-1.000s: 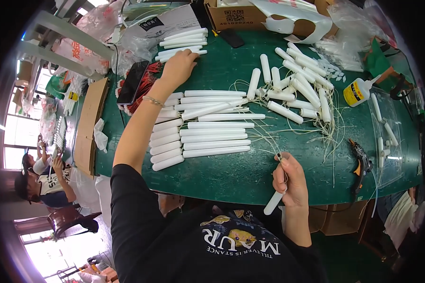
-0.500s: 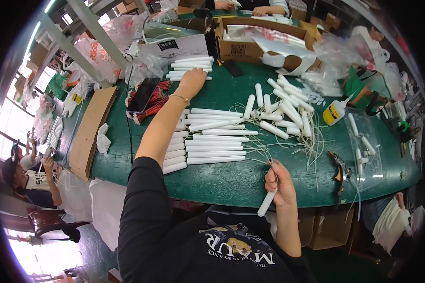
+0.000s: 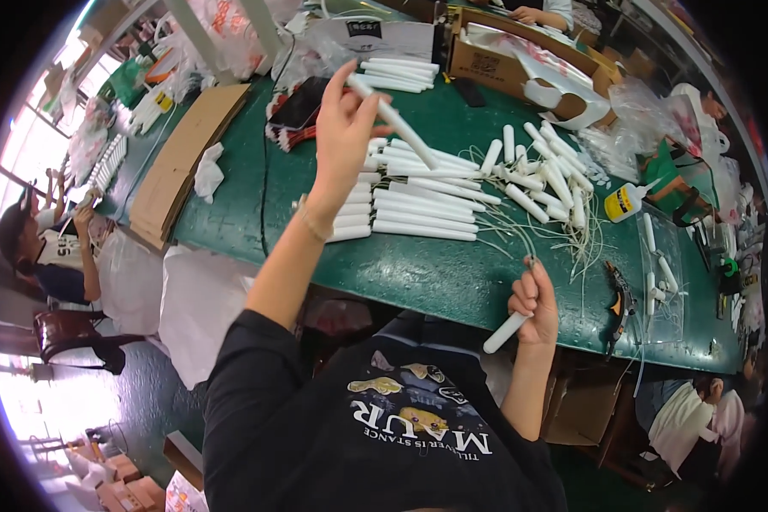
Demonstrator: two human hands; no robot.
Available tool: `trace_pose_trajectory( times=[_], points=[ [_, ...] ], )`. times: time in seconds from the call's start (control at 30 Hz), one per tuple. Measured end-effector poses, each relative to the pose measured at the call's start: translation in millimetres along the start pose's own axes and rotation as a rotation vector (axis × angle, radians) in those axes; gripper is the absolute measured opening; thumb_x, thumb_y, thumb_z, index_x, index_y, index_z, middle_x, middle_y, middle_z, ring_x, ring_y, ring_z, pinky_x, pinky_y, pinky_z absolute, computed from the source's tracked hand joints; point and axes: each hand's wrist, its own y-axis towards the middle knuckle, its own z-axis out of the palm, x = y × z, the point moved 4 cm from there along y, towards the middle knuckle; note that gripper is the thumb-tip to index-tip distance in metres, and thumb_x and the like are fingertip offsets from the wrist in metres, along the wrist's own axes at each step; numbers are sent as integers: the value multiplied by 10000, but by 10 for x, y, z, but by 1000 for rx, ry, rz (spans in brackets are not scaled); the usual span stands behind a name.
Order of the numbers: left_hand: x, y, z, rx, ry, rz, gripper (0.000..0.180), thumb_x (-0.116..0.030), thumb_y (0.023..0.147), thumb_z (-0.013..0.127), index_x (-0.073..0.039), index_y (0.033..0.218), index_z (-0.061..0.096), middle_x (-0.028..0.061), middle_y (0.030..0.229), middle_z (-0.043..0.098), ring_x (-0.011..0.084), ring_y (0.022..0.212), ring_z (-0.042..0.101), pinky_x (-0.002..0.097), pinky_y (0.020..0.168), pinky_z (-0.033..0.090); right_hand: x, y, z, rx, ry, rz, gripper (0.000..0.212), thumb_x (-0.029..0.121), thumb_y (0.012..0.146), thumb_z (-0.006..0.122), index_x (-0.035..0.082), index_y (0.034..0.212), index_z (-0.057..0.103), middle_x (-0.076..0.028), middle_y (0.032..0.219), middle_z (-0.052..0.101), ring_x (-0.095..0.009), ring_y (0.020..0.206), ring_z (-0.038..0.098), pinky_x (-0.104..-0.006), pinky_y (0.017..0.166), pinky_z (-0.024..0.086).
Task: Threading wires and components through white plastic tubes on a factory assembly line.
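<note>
My left hand (image 3: 343, 128) is raised over the table, its fingers closed around a long white tube (image 3: 405, 130) that slants down to the right. Low at the table's front edge, my right hand (image 3: 535, 300) grips a shorter white tube (image 3: 502, 335) with thin pale wires running out of its upper end. Below the left hand's tube lies a stack of long white tubes (image 3: 427, 213), side by side. To its right is a loose heap of short white tubes (image 3: 555, 175) with tangled wires. Farther back, several more long tubes (image 3: 398, 75) lie in a row.
A dark phone (image 3: 302, 104) rests on red strands. At the right are a glue bottle (image 3: 620, 203), orange-and-black pliers (image 3: 616, 307) and a clear bag (image 3: 664, 282) with tubes. Cardboard sheets (image 3: 183, 166) lie left; an open carton (image 3: 520, 72) stands behind. Other people sit nearby.
My left hand has come back from the rear row of tubes and now holds a long one up. My right hand keeps its tube. The whole view has shifted.
</note>
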Motion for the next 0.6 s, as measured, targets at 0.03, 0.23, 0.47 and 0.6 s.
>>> trace_pose_trajectory(
  times=[0.03, 0.23, 0.47, 0.6],
  points=[
    [39, -185, -127, -80, -81, -114, 479, -80, 929, 494, -42, 1359, 285, 139, 992, 626, 200, 871, 635, 291, 676, 561, 15, -59, 56, -8, 12, -17, 180, 153, 936, 506, 17, 1051, 532, 28, 562, 395, -34, 442, 332, -163, 345, 240],
    [455, -912, -593, -329, -349, -376, 450, -127, 930, 542, -55, 1320, 329, 137, 1032, 605, 171, 884, 616, 273, 727, 537, -1, -391, 294, 133, 113, -25, 221, 104, 971, 428, -55, 1104, 504, -2, 541, 397, -35, 400, 342, -147, 307, 294],
    [517, -1093, -669, -319, -427, -432, 427, -149, 926, 559, -65, 1295, 360, 128, 1049, 600, 166, 903, 606, 256, 737, 530, -76, -533, 463, 230, 137, -2, 191, 87, 958, 434, -37, 1093, 486, -18, 522, 431, -52, 380, 355, -164, 298, 283],
    [587, -1137, -695, -310, -471, -455, 440, -157, 920, 574, -60, 1293, 362, 130, 1047, 600, 168, 899, 605, 253, 741, 529, -118, -535, 473, 199, 120, 27, 172, 91, 945, 461, -21, 1071, 492, -26, 510, 440, -59, 376, 352, -177, 296, 270]
  ],
)
